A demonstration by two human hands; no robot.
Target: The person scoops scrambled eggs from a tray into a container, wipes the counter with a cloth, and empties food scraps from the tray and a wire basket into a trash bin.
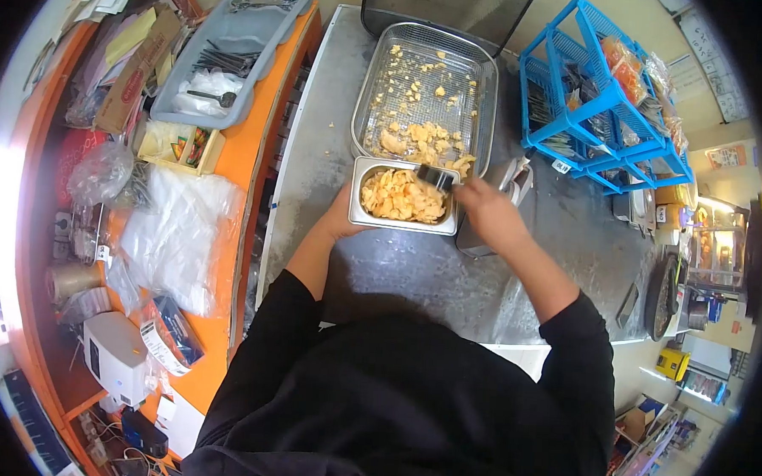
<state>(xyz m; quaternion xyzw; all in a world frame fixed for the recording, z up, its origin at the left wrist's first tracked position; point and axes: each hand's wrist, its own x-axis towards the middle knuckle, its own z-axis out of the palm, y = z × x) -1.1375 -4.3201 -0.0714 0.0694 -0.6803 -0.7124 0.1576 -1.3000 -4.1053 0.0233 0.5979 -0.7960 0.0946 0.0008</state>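
Observation:
My left hand [343,216] is closed on the left side of a small rectangular steel pan [407,227]. Yellow, chip-like food pieces [402,196] fill this pan. My right hand [490,214] is closed on a small dark scoop [435,177], whose head is over the pan's right far corner. Just beyond the pan lies a larger wire-mesh basket tray [495,107], with more yellow pieces [423,141] scattered in it, thickest along the near side. The pan overlaps the near rim of the tray in view.
Right of the tray stands a blue plastic rack [590,128] of packets. A metal container [480,242] sits beside my right hand on the steel table [397,268]. Along the left, an orange counter [222,231] carries a grey cutlery bin [250,88] and plastic bags [181,238].

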